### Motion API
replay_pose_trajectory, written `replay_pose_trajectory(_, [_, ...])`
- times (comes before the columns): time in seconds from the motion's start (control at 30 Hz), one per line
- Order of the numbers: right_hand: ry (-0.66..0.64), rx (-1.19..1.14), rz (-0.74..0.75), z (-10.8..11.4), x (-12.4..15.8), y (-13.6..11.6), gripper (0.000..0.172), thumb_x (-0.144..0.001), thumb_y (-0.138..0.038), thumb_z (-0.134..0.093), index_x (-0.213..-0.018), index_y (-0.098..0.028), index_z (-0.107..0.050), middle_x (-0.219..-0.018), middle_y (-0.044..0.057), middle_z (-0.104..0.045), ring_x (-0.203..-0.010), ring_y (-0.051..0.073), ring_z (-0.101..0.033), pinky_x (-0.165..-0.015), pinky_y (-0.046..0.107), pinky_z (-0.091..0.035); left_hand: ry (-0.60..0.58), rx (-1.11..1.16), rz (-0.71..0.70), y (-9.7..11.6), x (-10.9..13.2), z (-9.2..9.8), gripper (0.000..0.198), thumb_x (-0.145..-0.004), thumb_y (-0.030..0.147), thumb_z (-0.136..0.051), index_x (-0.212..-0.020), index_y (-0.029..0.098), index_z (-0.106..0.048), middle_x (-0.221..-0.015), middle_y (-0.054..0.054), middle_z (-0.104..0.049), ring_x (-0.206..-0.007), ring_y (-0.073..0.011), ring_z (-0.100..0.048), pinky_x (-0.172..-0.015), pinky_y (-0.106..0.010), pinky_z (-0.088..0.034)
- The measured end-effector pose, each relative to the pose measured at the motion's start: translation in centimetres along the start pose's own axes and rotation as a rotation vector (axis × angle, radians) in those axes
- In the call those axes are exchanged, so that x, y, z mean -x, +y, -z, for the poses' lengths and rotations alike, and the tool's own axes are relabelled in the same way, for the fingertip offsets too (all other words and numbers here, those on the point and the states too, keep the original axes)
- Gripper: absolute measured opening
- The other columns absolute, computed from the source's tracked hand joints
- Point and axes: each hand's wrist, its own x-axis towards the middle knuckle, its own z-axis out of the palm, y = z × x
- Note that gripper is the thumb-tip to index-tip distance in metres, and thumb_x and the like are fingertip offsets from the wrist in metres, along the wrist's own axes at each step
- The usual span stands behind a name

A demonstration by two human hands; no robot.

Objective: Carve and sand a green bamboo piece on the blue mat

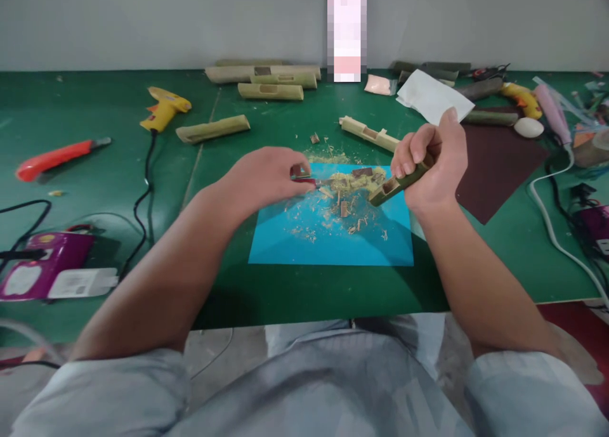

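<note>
And you're looking out from your own head camera, the single view here, facing forward and down across the green desk (104, 110). Your shirt (323, 386) fills the bottom edge, closest of all; your forearms (176, 259) run in from lower left and right, with left hand (273, 178) and right hand (436, 164) at middle range, either side of centre. It's wide, reaching the grey wall (166, 21) at the top; out by the right edge, blur seems to swallow detail.
</note>
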Motion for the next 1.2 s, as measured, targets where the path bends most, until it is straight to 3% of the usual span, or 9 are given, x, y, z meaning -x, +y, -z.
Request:
replay_pose_trajectory(0.2, [-0.023, 0.055, 0.042, 0.1, 0.1, 0.5, 0.067, -0.087, -0.084, -0.028, -0.052, -0.028, -0.036, -0.047, -0.001, -0.031, -0.041, 0.017, -0.037, -0.045, 0.036, -0.033, 0.259, 0.175, -0.189, 4.0, -4.7, -1.8, 0.022, -0.083, 0.027, -0.058, -0.092, 0.017, -0.076, -0.093, -0.005, -0.073, -0.084, -0.0183, -0.065, -0.076, -0.028, -0.047])
replay_pose_trajectory(0.3, [-0.018, 0.088, 0.073, 0.3, 0.1, 0.6, 0.068, -0.086, -0.086, -0.024, -0.054, -0.028, -0.034, -0.048, -0.001, -0.031, -0.042, 0.017, -0.038, -0.045, 0.036, -0.034, 0.197, 0.081, -0.151, 5.9, -7.5, -3.1, 0.017, -0.076, 0.022, -0.063, -0.085, 0.019, -0.077, -0.090, -0.005, -0.073, -0.083, -0.0204, -0.065, -0.073, -0.030, -0.047])
replay_pose_trajectory(0.4, [0.003, 0.066, 0.095, 0.5, -0.1, 0.6, 0.066, -0.089, -0.083, -0.028, -0.053, -0.028, -0.035, -0.048, -0.001, -0.031, -0.042, 0.016, -0.039, -0.044, 0.035, -0.035, 0.107, 0.029, -0.099, 6.8, -8.5, -3.8, 0.011, -0.070, 0.019, -0.068, -0.077, 0.020, -0.077, -0.079, -0.004, -0.073, -0.072, -0.0198, -0.064, -0.063, -0.029, -0.044])
replay_pose_trajectory(0.67, [0.011, 0.099, 0.080, 0.6, 0.0, 0.2, 0.064, -0.090, -0.080, -0.029, -0.054, -0.028, -0.033, -0.049, -0.001, -0.033, -0.044, 0.016, -0.040, -0.046, 0.036, -0.039, 0.219, 0.206, -0.099, 6.2, -6.7, -3.9, 0.008, -0.074, 0.013, -0.066, -0.078, 0.019, -0.069, -0.081, -0.002, -0.072, -0.074, -0.0171, -0.065, -0.061, -0.027, -0.042])
replay_pose_trajectory(0.87, [-0.004, 0.127, 0.093, 0.5, 0.1, 0.5, 0.065, -0.087, -0.084, -0.030, -0.055, -0.028, -0.032, -0.050, -0.001, -0.031, -0.046, 0.017, -0.038, -0.047, 0.035, -0.038, 0.239, -0.293, -0.260, 6.3, -4.5, -4.1, 0.013, -0.088, 0.015, -0.055, -0.092, 0.018, -0.066, -0.099, -0.008, -0.069, -0.094, -0.0232, -0.065, -0.069, -0.029, -0.042])
replay_pose_trajectory(0.93, [-0.004, 0.100, 0.083, 0.3, 0.2, 0.5, 0.068, -0.085, -0.088, -0.025, -0.055, -0.027, -0.032, -0.050, -0.002, -0.031, -0.047, 0.016, -0.036, -0.048, 0.035, -0.037, 0.264, -0.297, -0.244, 6.4, -3.5, -3.7, 0.012, -0.089, 0.016, -0.054, -0.095, 0.018, -0.064, -0.100, -0.007, -0.068, -0.092, -0.0225, -0.064, -0.069, -0.029, -0.042])
replay_pose_trajectory(1.03, [0.038, -0.030, 0.051, 0.0, 0.3, 0.4, 0.068, -0.087, -0.085, -0.027, -0.052, -0.026, -0.034, -0.051, -0.001, -0.031, -0.047, 0.015, -0.036, -0.049, 0.035, -0.036, 0.389, -0.081, -0.095, 6.6, -2.0, -3.2, 0.008, -0.089, 0.019, -0.055, -0.094, 0.020, -0.062, -0.084, -0.004, -0.067, -0.074, -0.0181, -0.062, -0.064, -0.028, -0.040])
replay_pose_trajectory(1.1, [0.102, -0.117, 0.021, -0.3, 0.3, 0.3, 0.065, -0.089, -0.080, -0.034, -0.053, -0.026, -0.035, -0.053, -0.001, -0.032, -0.049, 0.015, -0.037, -0.051, 0.035, -0.038, 0.452, 0.143, -0.089, 6.8, -1.0, -3.2, 0.005, -0.086, 0.019, -0.059, -0.091, 0.020, -0.061, -0.078, -0.001, -0.066, -0.068, -0.0153, -0.059, -0.062, -0.027, -0.040])
replay_pose_trajectory(1.2, [0.199, -0.195, -0.019, -0.8, 0.5, 0.5, 0.055, -0.089, -0.072, -0.046, -0.058, -0.026, -0.041, -0.059, -0.002, -0.035, -0.055, 0.016, -0.040, -0.058, 0.035, -0.043, 0.430, 0.585, -0.105, 6.9, 0.0, -3.5, 0.007, -0.082, 0.017, -0.063, -0.087, 0.019, -0.058, -0.075, 0.000, -0.067, -0.060, -0.0111, -0.058, -0.057, -0.024, -0.043])
